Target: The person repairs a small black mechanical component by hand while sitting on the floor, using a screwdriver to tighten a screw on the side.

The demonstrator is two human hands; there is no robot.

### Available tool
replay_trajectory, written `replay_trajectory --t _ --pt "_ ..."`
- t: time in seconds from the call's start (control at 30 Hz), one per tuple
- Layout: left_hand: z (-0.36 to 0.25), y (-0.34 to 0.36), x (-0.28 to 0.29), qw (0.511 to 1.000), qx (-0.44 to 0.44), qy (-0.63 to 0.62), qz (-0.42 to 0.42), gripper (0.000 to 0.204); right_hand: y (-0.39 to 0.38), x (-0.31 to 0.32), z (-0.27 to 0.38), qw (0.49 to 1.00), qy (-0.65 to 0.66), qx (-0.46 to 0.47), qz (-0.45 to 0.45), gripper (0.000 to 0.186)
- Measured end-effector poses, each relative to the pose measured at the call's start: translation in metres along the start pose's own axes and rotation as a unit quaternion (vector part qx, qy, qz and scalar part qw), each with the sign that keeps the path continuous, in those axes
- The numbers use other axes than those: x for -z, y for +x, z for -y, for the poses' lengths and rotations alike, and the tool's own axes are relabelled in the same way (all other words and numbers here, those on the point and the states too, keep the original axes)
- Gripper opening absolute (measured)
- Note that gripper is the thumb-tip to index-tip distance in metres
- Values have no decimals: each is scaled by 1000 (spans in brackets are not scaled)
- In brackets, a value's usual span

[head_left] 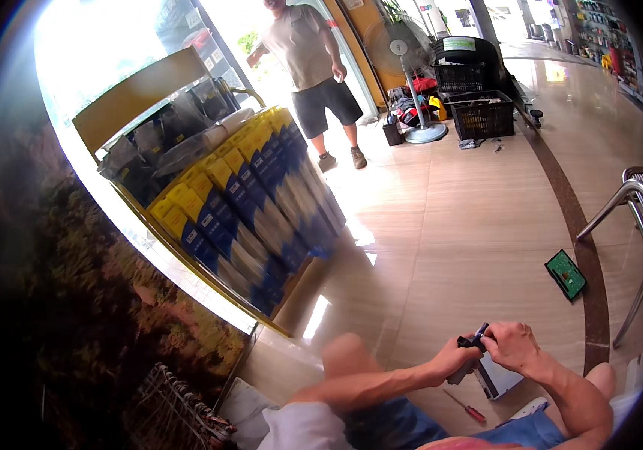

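Above my lap, my left hand (450,363) is closed round a small black-and-grey device (465,367). My right hand (514,346) is closed too, its fingertips pinching the upper end of that device where a dark piece with a shiny bit sticks up. The exact kind of device cannot be made out. Just beneath my hands is a flat silver-white panel (501,377) with a dark edge. A screwdriver (474,413) with a red handle lies left of my right forearm, its shaft pointing up and left.
On the tiled floor (441,247) lies a green board in a black frame (566,275). A metal chair (640,202) stands at right, a rack of yellow-and-blue packets (250,195) at left. Farther off are a person (310,60), a standing fan (404,56) and black crates (482,114).
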State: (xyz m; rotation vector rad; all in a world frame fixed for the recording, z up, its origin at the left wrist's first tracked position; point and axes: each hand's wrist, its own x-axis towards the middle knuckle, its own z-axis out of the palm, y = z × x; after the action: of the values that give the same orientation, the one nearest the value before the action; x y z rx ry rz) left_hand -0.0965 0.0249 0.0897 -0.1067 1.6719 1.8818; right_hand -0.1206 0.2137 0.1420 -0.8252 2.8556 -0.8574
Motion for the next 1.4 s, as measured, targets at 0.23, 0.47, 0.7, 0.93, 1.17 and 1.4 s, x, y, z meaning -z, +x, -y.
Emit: replay_trajectory --t 0.23,0.47,0.7,0.93,1.17,1.4 --pt "-4 -13 -2 1000 -25 15 -7 32 -9 -9 -3 997 -16 59 -38 17" --pt "-13 -12 -14 999 -21 -25 -2 23 -16 1 2 996 -49 52 -55 17" --pt "-12 -26 -30 999 1 -25 -24 22 -31 3 1 998 -10 29 -56 21" --pt "-55 -52 -37 997 17 -34 -73 18 -20 22 19 997 59 6 -47 27" --pt "-78 -81 -61 997 41 -1 -65 20 -38 55 31 995 68 70 -26 25" --pt "-86 -74 -63 998 60 -7 -25 22 -40 52 30 993 63 39 -91 20"
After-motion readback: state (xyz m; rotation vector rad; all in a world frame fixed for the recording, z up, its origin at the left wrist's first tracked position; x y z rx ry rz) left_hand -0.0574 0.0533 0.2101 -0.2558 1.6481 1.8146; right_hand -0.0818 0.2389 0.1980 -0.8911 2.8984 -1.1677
